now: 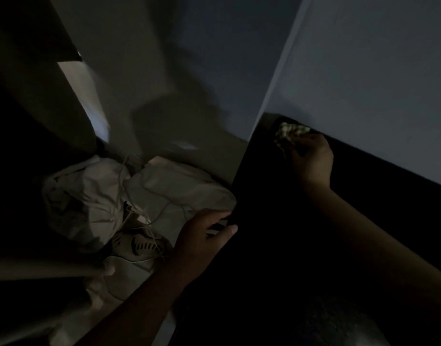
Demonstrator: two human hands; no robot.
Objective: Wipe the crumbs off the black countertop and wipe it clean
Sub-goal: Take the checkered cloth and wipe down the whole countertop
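Two hands busy: right hand [311,158] grips checked cloth [289,133] at far corner of black countertop [289,233], likely mid-wipe; left hand [202,236] at left edge, grip unclear. Next: sweep cloth edgeward.

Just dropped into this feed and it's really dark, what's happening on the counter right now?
A person is working on the black countertop. Their right hand grips a bunched checked cloth at the far corner, where the counter meets the wall. The left hand sits at the counter's left edge, thumb over the top; it is too dark to tell whether it grips the edge. No crumbs can be made out in this light. Pale bags and cords lie low beside the counter.
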